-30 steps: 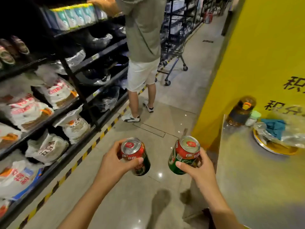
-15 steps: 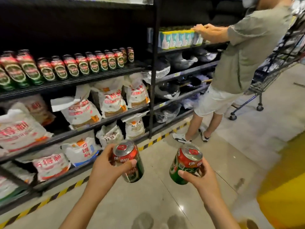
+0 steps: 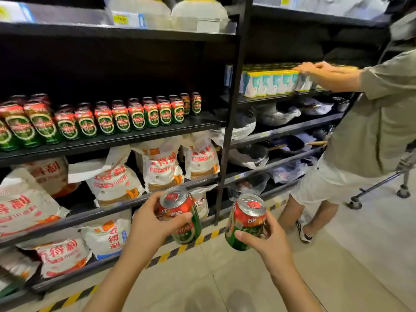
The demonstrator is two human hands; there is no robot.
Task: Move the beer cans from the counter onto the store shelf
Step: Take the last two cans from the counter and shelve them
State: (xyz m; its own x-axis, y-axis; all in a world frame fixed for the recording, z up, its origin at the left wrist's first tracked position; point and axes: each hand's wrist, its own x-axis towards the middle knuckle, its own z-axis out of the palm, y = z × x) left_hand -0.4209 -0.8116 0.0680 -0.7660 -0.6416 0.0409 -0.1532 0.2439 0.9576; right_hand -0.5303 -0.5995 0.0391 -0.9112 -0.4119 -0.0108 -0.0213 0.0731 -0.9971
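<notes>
My left hand grips a red and green beer can, tilted, at chest height in front of the shelving. My right hand holds a second such can, a little lower and to the right. Both cans hang over the floor, short of the shelves. The black store shelf at upper left carries a row of several matching beer cans, with a bare stretch at its right end beside the upright post.
White flour bags fill the lower shelves. To the right a person in a grey shirt stands handling pale packs on the neighbouring shelf. A trolley's wheels show at far right. Yellow-black tape runs along the floor.
The view has swung left from the yellow counter to face the shelves and drawn closer. Both hands still hold their cans, now raised nearer the shelving.
</notes>
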